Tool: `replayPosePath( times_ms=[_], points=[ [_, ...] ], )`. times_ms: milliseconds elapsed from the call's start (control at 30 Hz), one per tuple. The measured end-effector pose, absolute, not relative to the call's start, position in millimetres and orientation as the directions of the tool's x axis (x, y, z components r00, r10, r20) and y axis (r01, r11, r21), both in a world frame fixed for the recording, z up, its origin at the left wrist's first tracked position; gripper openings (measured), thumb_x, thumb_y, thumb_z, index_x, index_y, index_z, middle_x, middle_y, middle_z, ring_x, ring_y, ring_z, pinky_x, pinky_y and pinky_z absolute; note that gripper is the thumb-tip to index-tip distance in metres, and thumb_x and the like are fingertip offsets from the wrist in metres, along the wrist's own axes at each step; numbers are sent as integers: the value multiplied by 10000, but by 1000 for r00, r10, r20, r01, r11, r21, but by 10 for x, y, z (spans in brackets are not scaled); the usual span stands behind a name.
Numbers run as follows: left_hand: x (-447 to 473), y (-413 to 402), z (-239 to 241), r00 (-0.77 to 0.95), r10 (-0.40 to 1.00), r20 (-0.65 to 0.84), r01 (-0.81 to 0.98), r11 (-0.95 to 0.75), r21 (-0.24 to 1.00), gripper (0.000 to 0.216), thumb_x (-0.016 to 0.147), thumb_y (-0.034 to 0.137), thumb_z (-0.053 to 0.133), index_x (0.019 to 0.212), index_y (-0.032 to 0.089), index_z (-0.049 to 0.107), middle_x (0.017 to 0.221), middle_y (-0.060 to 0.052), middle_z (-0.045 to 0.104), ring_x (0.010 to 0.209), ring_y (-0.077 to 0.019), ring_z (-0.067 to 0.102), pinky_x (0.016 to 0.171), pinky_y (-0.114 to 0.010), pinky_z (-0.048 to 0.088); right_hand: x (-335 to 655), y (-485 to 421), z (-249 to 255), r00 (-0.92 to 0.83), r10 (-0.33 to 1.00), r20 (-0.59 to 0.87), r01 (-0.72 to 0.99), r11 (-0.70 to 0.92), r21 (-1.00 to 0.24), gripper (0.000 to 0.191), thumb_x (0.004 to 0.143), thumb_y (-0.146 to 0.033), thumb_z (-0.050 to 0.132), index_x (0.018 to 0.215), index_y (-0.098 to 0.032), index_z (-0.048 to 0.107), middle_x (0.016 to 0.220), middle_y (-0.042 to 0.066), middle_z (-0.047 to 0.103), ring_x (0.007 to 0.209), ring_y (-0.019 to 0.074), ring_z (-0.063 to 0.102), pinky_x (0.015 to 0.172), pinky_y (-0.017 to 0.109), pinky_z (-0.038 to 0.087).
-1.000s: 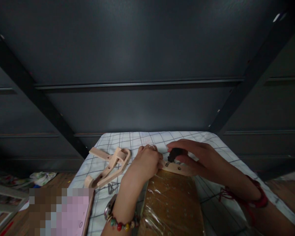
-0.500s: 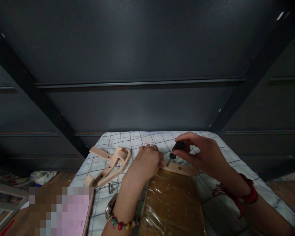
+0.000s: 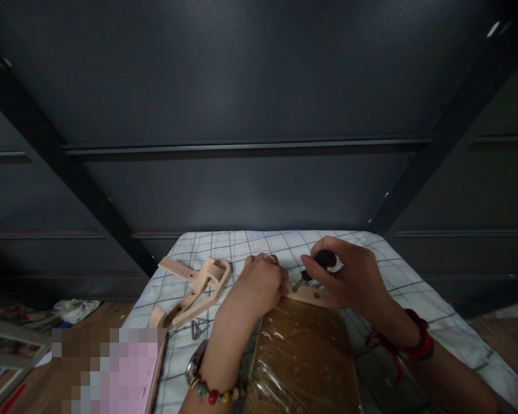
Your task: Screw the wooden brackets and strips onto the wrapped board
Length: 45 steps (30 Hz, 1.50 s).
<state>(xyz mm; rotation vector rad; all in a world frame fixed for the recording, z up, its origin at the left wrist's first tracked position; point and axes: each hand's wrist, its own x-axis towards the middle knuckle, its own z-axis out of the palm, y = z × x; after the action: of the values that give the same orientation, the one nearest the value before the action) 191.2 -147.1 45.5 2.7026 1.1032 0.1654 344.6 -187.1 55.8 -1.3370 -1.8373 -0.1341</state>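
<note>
My left hand (image 3: 261,283) is closed on the left end of a pale wooden strip (image 3: 313,295) with holes in it, pressing it onto a brown plastic-wrapped block (image 3: 302,359). My right hand (image 3: 349,273) is wrapped round the black handle of a small screwdriver (image 3: 314,268). The screwdriver's metal tip points down-left and meets the strip near its left hole. The far end of the strip is hidden under my right palm.
An assembled piece of curved wooden parts (image 3: 194,292) lies on the checked cloth (image 3: 237,244) to the left. Small metal bits (image 3: 197,329) lie by it. A pink sheet (image 3: 125,374) sits at the lower left. Dark panels and slanted beams (image 3: 64,172) rise behind.
My right hand has swung the screwdriver from lying low over the strip to a tilted stance and shifted its grip round the handle. The left hand has stayed on the strip.
</note>
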Motion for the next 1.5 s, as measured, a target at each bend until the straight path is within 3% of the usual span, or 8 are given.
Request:
replayPosePath(
  times_ms=[300,500,600,667,900,1167,1333,1500],
  points=[
    [1903,-1476,431,710,703,40,682,-701,206,198,734,159,457,779,148,649,829,-106,595,852,-253,502,738,-386,356,3460,-1844,496,-34,846,532,718,392,-576,298,655,-420,631,716,-205,434,535,-36,559,421,96,475,398,206,364],
    [1902,-1481,444,727,685,37,663,-716,218,200,734,139,447,751,159,645,814,-94,593,859,-248,500,730,-377,351,3590,-1828,606,-295,828,477,654,539,-531,147,746,-246,556,880,-197,524,775,21,623,613,125,572,540,239,455],
    [1908,-1479,455,727,686,30,665,-714,219,207,740,144,439,744,164,645,804,-95,591,855,-252,501,729,-382,347,3639,-1841,646,-417,786,457,592,616,-520,242,800,-178,452,1037,-205,495,921,54,626,738,134,596,625,254,480],
    [1910,-1475,455,724,689,23,668,-710,224,209,736,148,442,763,168,648,815,-96,592,858,-254,502,734,-385,346,3641,-1842,643,-408,789,460,611,610,-505,296,806,-159,423,1095,-211,465,893,46,637,683,127,600,603,256,480],
    [1916,-1467,424,717,696,33,679,-709,193,225,730,168,454,836,162,653,847,-107,598,873,-261,504,739,-386,352,3555,-1841,596,-341,784,519,687,585,-431,143,769,-233,530,905,-200,501,651,-16,598,540,107,551,517,220,437],
    [1909,-1479,454,721,693,19,675,-708,211,198,720,134,447,739,164,643,806,-93,598,853,-248,509,727,-376,357,3521,-1834,580,-176,804,568,753,482,-449,219,696,-287,616,690,-197,417,496,-63,492,416,75,455,401,183,349],
    [1914,-1470,452,726,688,22,670,-714,204,201,717,128,456,765,167,647,835,-94,601,870,-255,507,732,-384,357,3511,-1787,525,-99,770,631,809,431,-399,204,684,-241,616,794,-196,449,476,-87,440,365,68,396,374,187,323],
    [1918,-1461,436,722,692,16,675,-709,204,202,726,142,458,779,169,651,831,-93,597,888,-261,508,748,-387,359,3548,-1779,499,-243,734,634,818,506,-273,146,736,-256,592,831,-193,500,639,-24,556,429,82,441,454,220,396]
  ],
)
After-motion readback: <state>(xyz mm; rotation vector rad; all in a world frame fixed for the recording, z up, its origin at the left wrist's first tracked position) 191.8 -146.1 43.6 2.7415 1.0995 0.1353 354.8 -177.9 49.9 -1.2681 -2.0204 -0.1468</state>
